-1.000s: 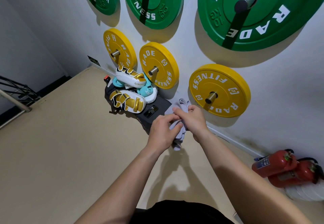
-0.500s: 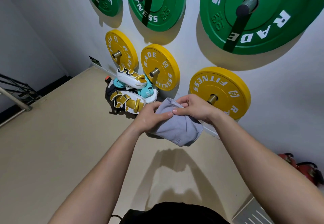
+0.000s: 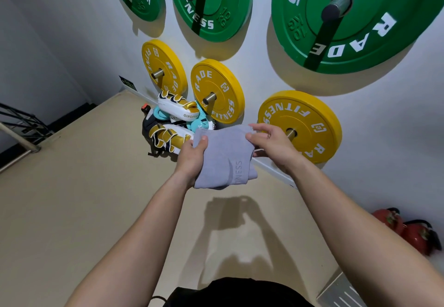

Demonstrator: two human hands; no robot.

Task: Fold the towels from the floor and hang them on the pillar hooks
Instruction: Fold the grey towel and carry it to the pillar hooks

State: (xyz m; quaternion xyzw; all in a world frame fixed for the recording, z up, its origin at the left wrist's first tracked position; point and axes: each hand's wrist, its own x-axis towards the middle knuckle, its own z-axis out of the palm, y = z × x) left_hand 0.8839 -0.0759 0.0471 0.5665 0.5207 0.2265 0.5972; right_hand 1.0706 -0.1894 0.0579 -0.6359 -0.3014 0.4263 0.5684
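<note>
Fingers of left hand (image 3: 192, 160) beneath towel (image 3: 224, 155)

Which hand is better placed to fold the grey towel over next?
Right, probably. The left hand grips the towel by its left edge, thumb on top, bearing most of it. The right hand only pinches the far right edge, other fingers loose, free to swing across.

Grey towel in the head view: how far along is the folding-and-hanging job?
Done: the grey towel is off the floor and folded into a compact pad. In hand: the left hand grips its left edge, and the right hand pinches the right edge. Left: hanging it. No hung towel or pillar hook is in view.
</note>
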